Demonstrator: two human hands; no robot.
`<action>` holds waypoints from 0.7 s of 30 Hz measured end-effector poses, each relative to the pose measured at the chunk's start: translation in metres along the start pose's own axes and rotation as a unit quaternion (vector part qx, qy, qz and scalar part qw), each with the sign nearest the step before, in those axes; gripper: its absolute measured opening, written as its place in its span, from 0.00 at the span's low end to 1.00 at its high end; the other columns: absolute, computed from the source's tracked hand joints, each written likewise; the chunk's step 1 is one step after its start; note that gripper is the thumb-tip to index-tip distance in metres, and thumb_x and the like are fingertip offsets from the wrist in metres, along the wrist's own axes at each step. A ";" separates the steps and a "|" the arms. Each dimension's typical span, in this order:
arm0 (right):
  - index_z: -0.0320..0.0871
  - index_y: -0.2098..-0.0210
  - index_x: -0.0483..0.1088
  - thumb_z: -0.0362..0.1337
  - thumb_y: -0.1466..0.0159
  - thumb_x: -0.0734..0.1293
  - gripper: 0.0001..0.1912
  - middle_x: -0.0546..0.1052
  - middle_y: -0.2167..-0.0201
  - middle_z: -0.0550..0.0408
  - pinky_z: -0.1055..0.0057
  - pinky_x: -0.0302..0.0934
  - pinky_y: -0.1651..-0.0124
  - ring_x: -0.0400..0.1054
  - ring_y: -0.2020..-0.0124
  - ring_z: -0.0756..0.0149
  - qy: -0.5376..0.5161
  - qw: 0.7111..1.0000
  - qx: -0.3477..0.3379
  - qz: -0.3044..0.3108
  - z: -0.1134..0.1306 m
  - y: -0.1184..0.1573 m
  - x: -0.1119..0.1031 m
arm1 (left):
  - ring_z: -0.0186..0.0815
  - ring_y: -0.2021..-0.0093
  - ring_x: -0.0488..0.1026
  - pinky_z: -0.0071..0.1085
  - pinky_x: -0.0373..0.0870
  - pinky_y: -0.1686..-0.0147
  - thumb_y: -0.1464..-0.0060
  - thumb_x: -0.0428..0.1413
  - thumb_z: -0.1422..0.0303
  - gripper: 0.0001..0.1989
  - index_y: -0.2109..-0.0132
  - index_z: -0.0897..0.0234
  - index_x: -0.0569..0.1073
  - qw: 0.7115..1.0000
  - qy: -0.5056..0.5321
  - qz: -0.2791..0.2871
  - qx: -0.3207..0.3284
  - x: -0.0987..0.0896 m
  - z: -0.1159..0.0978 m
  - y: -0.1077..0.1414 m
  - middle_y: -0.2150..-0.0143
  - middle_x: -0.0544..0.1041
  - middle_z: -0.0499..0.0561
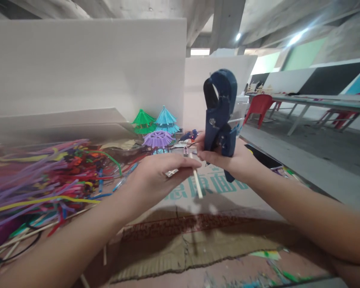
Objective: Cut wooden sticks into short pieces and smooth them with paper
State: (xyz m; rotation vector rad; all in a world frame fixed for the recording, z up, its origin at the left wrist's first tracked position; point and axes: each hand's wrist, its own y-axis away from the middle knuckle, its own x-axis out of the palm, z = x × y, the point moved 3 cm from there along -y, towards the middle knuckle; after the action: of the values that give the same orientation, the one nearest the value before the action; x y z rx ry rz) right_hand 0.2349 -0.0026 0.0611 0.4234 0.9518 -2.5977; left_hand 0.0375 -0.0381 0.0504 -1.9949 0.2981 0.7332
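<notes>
My left hand (pixel 164 170) is closed in a pinch on a short pale wooden stick (pixel 198 184), whose lower end points down toward me. My right hand (pixel 224 158) is wrapped round a dark blue hand tool (pixel 220 108) with a looped upper part and visible screws. The tool stands upright, and its exact kind is not clear. The fingertips of both hands are close together near the stick's upper end. Under them lies a cardboard sheet (pixel 227 234) with green printed characters. Behind the left hand stand small umbrella-shaped pieces in purple (pixel 158 139), green (pixel 144 122) and light blue (pixel 166 120).
Many coloured pipe cleaners (pixel 56 176) are heaped on the left, with thin sticks near them. A dark phone-like slab (pixel 263 157) lies at the right. White boards (pixel 86 64) stand behind the table. Farther right are a red chair (pixel 259 109) and a long table (pixel 311 102).
</notes>
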 end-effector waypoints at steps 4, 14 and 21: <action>0.44 0.53 0.68 0.38 0.36 0.70 0.13 0.76 0.64 0.53 0.64 0.68 0.59 0.73 0.64 0.62 0.116 0.989 -0.078 -0.038 -0.009 -0.002 -0.007 | 0.35 0.55 0.77 0.29 0.75 0.54 0.38 0.61 0.70 0.05 0.59 0.60 0.82 0.994 -0.007 -0.106 -0.010 -0.018 0.001 -0.009 0.57 0.81 0.52; 0.45 0.46 0.66 0.29 0.46 0.68 0.28 0.79 0.51 0.43 0.51 0.69 0.48 0.74 0.49 0.46 0.369 0.897 -0.241 -0.031 -0.027 -0.005 -0.017 | 0.33 0.65 0.78 0.29 0.78 0.61 0.44 0.66 0.61 0.16 0.51 0.65 0.81 0.934 0.277 -0.063 -0.216 -0.016 0.016 -0.011 0.61 0.83 0.52; 0.42 0.46 0.65 0.28 0.48 0.67 0.28 0.79 0.50 0.41 0.52 0.69 0.50 0.75 0.51 0.46 0.441 0.858 -0.261 -0.049 -0.027 -0.007 -0.022 | 0.32 0.70 0.76 0.27 0.76 0.67 0.41 0.64 0.58 0.15 0.56 0.66 0.82 0.942 0.243 -0.088 -0.216 -0.020 0.015 -0.008 0.68 0.81 0.51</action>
State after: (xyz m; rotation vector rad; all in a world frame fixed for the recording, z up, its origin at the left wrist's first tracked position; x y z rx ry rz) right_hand 0.2561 0.0252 0.0543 1.4829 1.9196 -2.0180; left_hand 0.0201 -0.0224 0.0628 -2.5753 0.2551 0.1854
